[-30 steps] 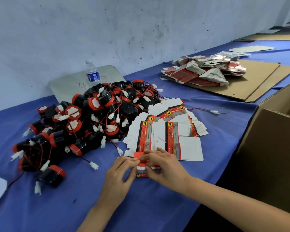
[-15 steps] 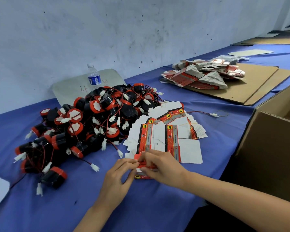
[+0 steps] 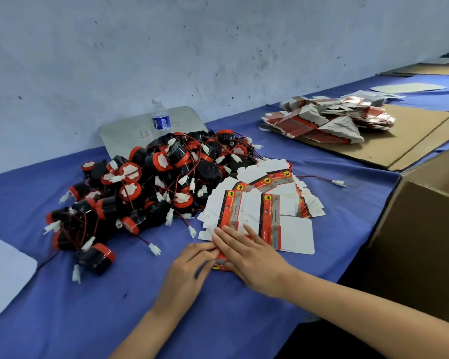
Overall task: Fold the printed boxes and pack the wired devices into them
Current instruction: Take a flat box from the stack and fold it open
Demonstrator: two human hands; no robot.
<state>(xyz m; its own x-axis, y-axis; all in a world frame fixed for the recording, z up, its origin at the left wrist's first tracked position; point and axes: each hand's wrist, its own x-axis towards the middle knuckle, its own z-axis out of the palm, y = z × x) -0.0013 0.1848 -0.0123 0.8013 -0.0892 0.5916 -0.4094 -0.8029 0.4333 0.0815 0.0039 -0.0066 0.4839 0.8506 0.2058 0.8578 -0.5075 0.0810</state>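
Note:
A small red printed box (image 3: 221, 265) lies on the blue table cloth (image 3: 94, 314), mostly hidden under my hands. My left hand (image 3: 189, 268) pinches its left edge with curled fingertips. My right hand (image 3: 249, 255) lies flat on top of it, fingers straight and reaching onto the near edge of a fanned stack of flat printed boxes (image 3: 267, 203). Left of that fan sits a big pile of black-and-red wired devices (image 3: 145, 193) with red leads and white plugs.
An open brown carton (image 3: 425, 229) stands at the right table edge. More flat printed boxes (image 3: 322, 120) are heaped on cardboard sheets (image 3: 389, 143) at the back right. A water bottle (image 3: 160, 120) stands by the wall. A loose wire (image 3: 337, 182) lies beyond the fan.
My right hand's fingers have straightened and now lie flat over the small box instead of pinching it. My left hand stays at the box's left edge.

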